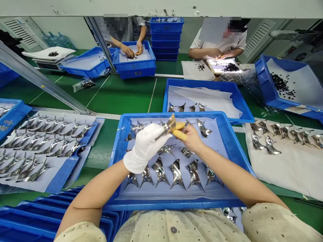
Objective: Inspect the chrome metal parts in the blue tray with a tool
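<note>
My left hand (pixel 145 147), in a white glove, pinches a shiny chrome metal part (pixel 168 126) above a blue tray (pixel 228 143). My right hand (pixel 189 137), bare with yellow finger cots on thumb and fingertip, grips the same part from the right. Below the hands, several chrome fin-shaped parts (pixel 176 171) lie in rows on white paper inside the tray.
A second blue tray (pixel 239 101) with several parts sits behind. More parts lie on white paper at right (pixel 277 134) and on trays at left (pixel 47 141). Stacked blue trays (pixel 30 218) are near left. Two people work across the green table (pixel 126 94).
</note>
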`<state>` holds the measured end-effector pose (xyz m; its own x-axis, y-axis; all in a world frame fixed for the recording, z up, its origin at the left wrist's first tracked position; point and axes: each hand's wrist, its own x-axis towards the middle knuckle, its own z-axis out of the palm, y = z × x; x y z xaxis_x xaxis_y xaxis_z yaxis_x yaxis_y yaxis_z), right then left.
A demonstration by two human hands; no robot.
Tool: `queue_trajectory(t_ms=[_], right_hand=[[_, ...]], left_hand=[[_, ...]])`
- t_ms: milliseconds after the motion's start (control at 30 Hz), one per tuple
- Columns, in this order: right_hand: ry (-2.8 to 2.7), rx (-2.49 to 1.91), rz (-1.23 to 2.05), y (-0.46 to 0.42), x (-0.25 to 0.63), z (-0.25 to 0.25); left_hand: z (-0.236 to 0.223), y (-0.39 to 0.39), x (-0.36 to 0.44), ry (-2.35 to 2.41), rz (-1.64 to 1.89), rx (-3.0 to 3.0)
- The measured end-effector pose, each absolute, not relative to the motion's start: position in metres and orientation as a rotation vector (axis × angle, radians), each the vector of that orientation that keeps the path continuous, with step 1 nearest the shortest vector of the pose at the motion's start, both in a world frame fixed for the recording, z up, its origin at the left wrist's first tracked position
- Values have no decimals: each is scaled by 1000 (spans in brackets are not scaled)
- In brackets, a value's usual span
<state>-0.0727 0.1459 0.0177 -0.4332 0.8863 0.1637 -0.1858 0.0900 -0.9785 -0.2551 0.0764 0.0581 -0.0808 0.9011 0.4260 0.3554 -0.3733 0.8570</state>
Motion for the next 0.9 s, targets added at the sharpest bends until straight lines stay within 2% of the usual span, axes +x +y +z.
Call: queue_trajectory(t_ms=[133,300,533,600,800,900], right_hand=[[-1621,-711,1291,137,-70,19],[-1646,-604,1215,126,-65,29],[-1486,-712,1244,114,-63,51],[-1388,-730,1312,115,-64,53],[-1025,-754,1826,134,-68,52],[-885,-770,1984,139,-70,49]], left_hand=[[58,82,-258,1219,1376,1517],[56,84,-257,1043,1153,1138],[57,83,-256,1076,1128,1338],[59,81,-256,1093,1113,1352],[63,73,-258,1074,1035,1085],[62,73,-257,1070,969,1060]])
